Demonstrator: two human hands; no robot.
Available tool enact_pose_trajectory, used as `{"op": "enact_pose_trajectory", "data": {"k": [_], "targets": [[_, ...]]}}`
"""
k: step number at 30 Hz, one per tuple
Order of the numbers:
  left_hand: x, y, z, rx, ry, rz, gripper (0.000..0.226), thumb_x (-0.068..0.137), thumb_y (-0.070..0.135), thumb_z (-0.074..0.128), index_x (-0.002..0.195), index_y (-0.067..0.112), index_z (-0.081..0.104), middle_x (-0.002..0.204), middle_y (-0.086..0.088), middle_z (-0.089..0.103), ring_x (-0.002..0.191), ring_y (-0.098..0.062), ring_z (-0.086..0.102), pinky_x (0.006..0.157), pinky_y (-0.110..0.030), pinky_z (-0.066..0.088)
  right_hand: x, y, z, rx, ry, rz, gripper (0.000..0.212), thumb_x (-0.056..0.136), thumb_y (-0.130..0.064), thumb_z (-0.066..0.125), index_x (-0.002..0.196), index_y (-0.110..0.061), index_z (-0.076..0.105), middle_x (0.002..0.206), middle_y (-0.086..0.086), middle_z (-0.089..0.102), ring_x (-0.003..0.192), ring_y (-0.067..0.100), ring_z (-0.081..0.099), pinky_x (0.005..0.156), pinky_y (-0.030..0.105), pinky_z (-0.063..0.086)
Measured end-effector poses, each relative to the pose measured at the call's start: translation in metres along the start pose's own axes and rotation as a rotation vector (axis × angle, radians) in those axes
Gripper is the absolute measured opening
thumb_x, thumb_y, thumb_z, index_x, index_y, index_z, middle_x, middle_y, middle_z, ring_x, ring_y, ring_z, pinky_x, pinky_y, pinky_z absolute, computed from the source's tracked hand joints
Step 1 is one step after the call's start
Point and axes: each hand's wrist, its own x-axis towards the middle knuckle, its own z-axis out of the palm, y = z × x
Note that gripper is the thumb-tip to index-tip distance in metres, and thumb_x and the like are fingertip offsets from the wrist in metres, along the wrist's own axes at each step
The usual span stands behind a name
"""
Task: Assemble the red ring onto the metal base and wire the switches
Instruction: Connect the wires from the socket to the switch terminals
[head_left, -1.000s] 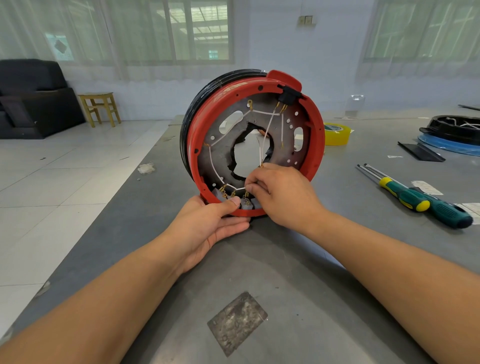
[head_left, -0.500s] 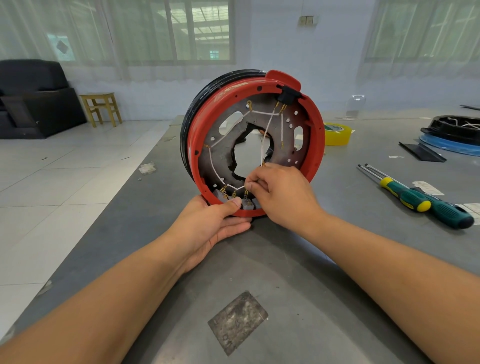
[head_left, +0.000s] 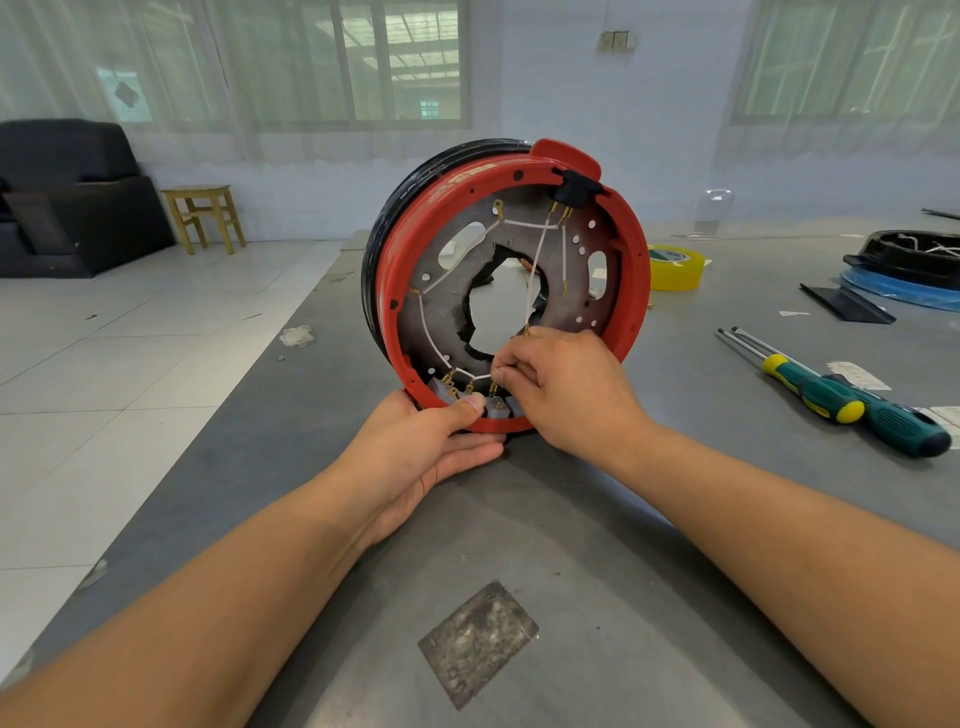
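Red ring (head_left: 635, 270), white wires (head_left: 535, 270), yellow tape (head_left: 675, 270)

A workshop: grey workbench (head_left: 675, 519) with screwdrivers (head_left: 841, 400), tape roll (head_left: 675, 267), tiled floor (head_left: 130, 353).

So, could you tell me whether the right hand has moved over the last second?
No; the right hand pinches a wire at the same spot on the red ring.

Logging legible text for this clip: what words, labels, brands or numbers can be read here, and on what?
None can be read.
Yellow tape roll: green and white label on its core, too blurred to read.
Paper slips by the screwdrivers: any print is too small to read.
Red ring: pale scuffs on the rim, no lettering made out.
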Motion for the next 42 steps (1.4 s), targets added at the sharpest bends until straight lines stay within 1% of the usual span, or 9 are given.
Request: {"op": "enact_pose_trajectory", "data": {"k": [8,14,20,24,27,30,35,39,42], "targets": [[-0.001,0.0,0.0,-0.008,0.006,0.019,0.023,0.101,0.004,0.065,0.123,-0.001,0.063,0.105,-0.023,0.078,0.096,-0.035,0.079,0.072,-0.034,0.066,0.0,0.002,0.001,-0.095,-0.034,-0.061,0.018,0.101,-0.027,0.058,0.103,-0.022,0.076,0.095,-0.005,0.069,0.089,0.017,0.064,0.086,0.042,0.047],[-0.002,0.0,0.001,-0.01,0.007,0.039,0.022,0.101,0.004,0.064,0.122,-0.001,0.063,0.104,-0.024,0.078,0.096,-0.036,0.079,0.073,-0.035,0.066,-0.002,0.002,0.004,-0.159,-0.03,-0.087,0.018,0.101,-0.027,0.058,0.101,-0.023,0.076,0.091,-0.005,0.068,0.088,0.018,0.064,0.08,0.034,0.034],[-0.001,0.0,0.0,-0.032,0.025,0.031,0.025,0.1,0.006,0.067,0.123,-0.003,0.061,0.104,-0.025,0.078,0.095,-0.036,0.079,0.072,-0.034,0.066,-0.002,0.004,0.002,-0.168,-0.035,-0.103,0.02,0.102,-0.028,0.055,0.105,-0.024,0.075,0.097,-0.005,0.069,0.089,0.018,0.064,0.081,0.035,0.042],[0.003,0.001,-0.002,-0.117,0.097,0.05,0.03,0.097,0.005,0.071,0.123,-0.001,0.058,0.107,-0.025,0.075,0.093,-0.037,0.079,0.072,-0.034,0.066,-0.009,0.009,0.001,-0.248,0.043,-0.159,0.022,0.101,-0.029,0.055,0.111,-0.022,0.073,0.099,-0.003,0.068,0.09,0.021,0.065,0.079,0.037,0.045],[0.006,0.002,-0.004,-0.131,0.124,0.062,0.037,0.098,0.006,0.07,0.131,-0.002,0.055,0.108,-0.023,0.077,0.094,-0.036,0.079,0.073,-0.036,0.066,-0.012,0.015,0.0,-0.333,0.105,-0.2,0.022,0.099,-0.03,0.052,0.104,-0.022,0.072,0.094,-0.004,0.066,0.089,0.022,0.062,0.082,0.038,0.043],[0.006,0.001,-0.007,-0.128,0.143,0.076,0.039,0.101,0.011,0.069,0.134,-0.001,0.054,0.108,-0.023,0.078,0.094,-0.035,0.079,0.072,-0.036,0.066,-0.012,0.021,-0.002,-0.391,0.112,-0.218,0.027,0.097,-0.039,0.051,0.094,-0.023,0.073,0.092,-0.006,0.069,0.091,0.02,0.062,0.092,0.04,0.042],[0.007,0.0,-0.01,-0.095,0.154,0.095,0.038,0.104,0.02,0.065,0.132,-0.002,0.055,0.106,-0.022,0.078,0.092,-0.036,0.079,0.071,-0.038,0.066,-0.012,0.024,-0.006,-0.469,-0.061,-0.278,0.051,0.092,-0.069,0.047,0.099,-0.025,0.072,0.096,-0.007,0.068,0.093,0.018,0.063,0.105,0.042,0.036],[0.006,0.001,-0.009,-0.103,0.143,0.086,0.04,0.105,0.027,0.063,0.134,0.002,0.053,0.109,-0.024,0.077,0.093,-0.04,0.078,0.074,-0.045,0.067,-0.011,0.022,-0.004,-0.516,-0.067,-0.347,0.04,0.095,-0.057,0.053,0.097,-0.022,0.072,0.097,-0.003,0.067,0.091,0.022,0.064,0.105,0.045,0.036],[0.005,0.003,-0.006,-0.115,0.131,0.069,0.044,0.106,0.033,0.06,0.139,0.005,0.047,0.113,-0.027,0.075,0.092,-0.044,0.078,0.073,-0.048,0.066,-0.011,0.021,0.0,-0.472,-0.073,-0.385,0.034,0.1,-0.048,0.053,0.099,-0.02,0.073,0.1,-0.001,0.066,0.093,0.024,0.064,0.103,0.041,0.04]]}}
